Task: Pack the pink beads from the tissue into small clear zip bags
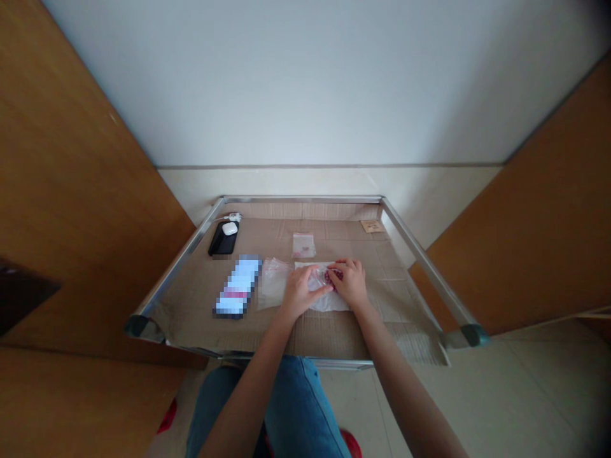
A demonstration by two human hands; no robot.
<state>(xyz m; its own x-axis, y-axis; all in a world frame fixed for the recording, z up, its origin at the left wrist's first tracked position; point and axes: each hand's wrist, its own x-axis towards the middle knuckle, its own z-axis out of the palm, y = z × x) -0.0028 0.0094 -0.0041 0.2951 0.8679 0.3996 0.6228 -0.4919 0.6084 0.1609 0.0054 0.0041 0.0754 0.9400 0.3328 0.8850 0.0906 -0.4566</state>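
Both of my hands work close together over a white sheet (334, 308) lying on cardboard. My left hand (300, 291) has its thumb and fingers curved about a small clear plastic bag (316, 278). Beside it, my right hand (352, 284) has its bent fingers on a cluster of dark red beads (334, 278). Whether the beads lie inside the bag or at its mouth, I cannot tell. Some of the fingertips are hidden. To the left of my left hand lie flat clear zip bags (274, 286). Farther back is a small zip bag (303, 245) with a few pinkish bits in it.
The cardboard (396, 286) lines a metal-framed cart top (305, 200) against the wall. A phone with a lit, blurred screen (237, 286) lies left, behind it a black case (223, 242) bearing a white earbud case (230, 228). A brown paper piece (372, 226) lies back right.
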